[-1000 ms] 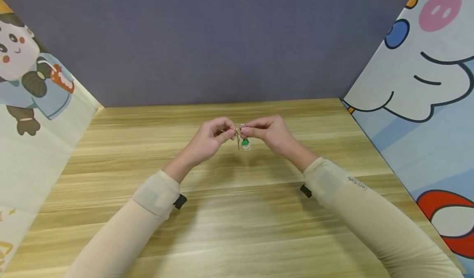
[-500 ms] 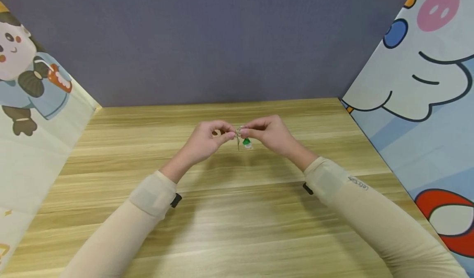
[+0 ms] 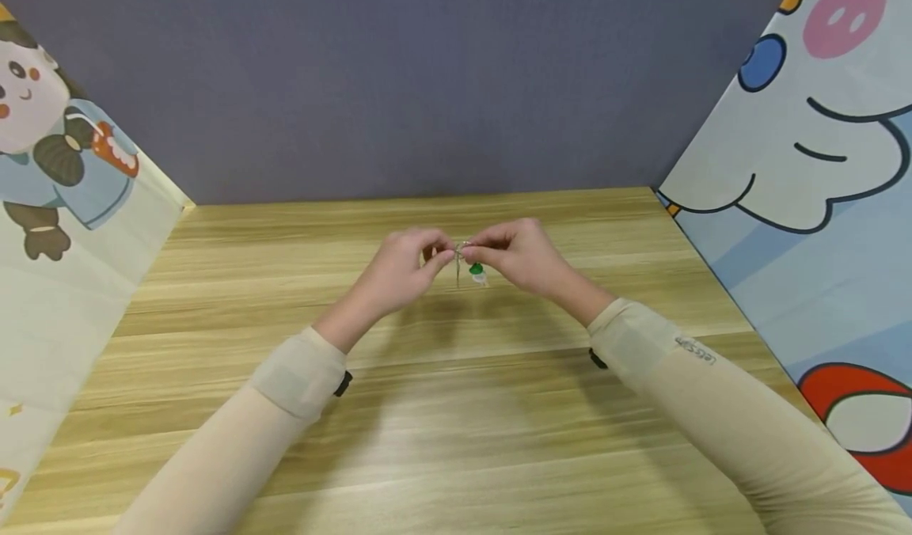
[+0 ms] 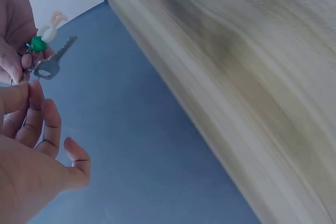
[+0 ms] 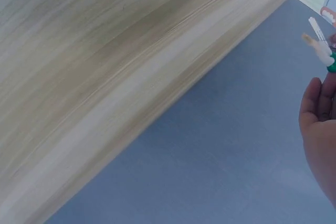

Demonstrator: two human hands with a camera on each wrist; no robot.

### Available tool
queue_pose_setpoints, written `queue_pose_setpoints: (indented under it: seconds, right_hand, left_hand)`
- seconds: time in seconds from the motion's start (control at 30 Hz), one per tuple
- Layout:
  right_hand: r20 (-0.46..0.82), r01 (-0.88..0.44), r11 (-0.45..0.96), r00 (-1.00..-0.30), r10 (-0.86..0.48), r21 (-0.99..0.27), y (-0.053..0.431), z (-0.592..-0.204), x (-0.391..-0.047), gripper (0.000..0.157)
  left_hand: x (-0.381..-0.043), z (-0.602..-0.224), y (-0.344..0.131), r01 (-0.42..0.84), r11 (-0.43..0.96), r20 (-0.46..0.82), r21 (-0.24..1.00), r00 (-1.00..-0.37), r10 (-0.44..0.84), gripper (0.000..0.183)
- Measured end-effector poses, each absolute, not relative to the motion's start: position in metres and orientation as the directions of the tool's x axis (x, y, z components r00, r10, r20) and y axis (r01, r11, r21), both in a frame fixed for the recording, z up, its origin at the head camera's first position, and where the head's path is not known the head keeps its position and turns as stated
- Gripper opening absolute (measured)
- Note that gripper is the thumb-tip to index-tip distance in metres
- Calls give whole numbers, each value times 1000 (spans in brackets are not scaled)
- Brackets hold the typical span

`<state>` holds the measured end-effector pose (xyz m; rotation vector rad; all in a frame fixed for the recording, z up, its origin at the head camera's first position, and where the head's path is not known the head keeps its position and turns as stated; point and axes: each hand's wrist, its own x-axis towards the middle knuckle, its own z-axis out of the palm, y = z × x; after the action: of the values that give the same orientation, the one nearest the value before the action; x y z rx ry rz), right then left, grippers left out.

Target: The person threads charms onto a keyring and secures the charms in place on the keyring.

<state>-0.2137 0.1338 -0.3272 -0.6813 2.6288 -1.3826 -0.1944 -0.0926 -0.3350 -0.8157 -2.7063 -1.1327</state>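
A silver key (image 4: 49, 67) and a small charm with a green top (image 3: 476, 269) and white body (image 4: 49, 33) hang from a metal key ring (image 4: 24, 73) above the table. My left hand (image 3: 402, 272) pinches the ring from the left, beside the key's head. From the right, my right hand (image 3: 526, 259) pinches it between thumb and forefinger, close to where the charm hangs. The fingertips of both hands nearly meet and hide most of the ring. In the right wrist view, the charm (image 5: 321, 53) and the key's blade (image 5: 316, 26) show above the fingers at the right edge.
Under the hands lies a wood-grain table (image 3: 456, 440). A grey-blue panel (image 3: 427, 84) rises along its far edge. Panels with cartoon prints stand on the left (image 3: 43, 297) and the right (image 3: 769, 258).
Both hands stay almost in place. The left fingertips have shifted slightly right, toward the right hand's, and the charm has swung a little up and to the right. The key hangs straighter.
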Motion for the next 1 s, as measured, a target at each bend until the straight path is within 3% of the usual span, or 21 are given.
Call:
queue_pose_setpoints:
  seconds: [0.13,0.4,1.0]
  right_hand:
    - [143,-370,502,-890,-433,-782,135,-324,-213,14]
    - [76,-323,512,-893,-444,-796,136,-322,-213,16]
    - [-3,-154,338,-907,-422,-928,140,-333,-213,18]
  left_hand:
    - [-195,-330,-90,497,596,269,630,-860,433,13]
    - [-197,-327,-92,366,546,133,754,-898,418,6]
    - [-195,-330,-98,285,419,80,862,-893,443,7]
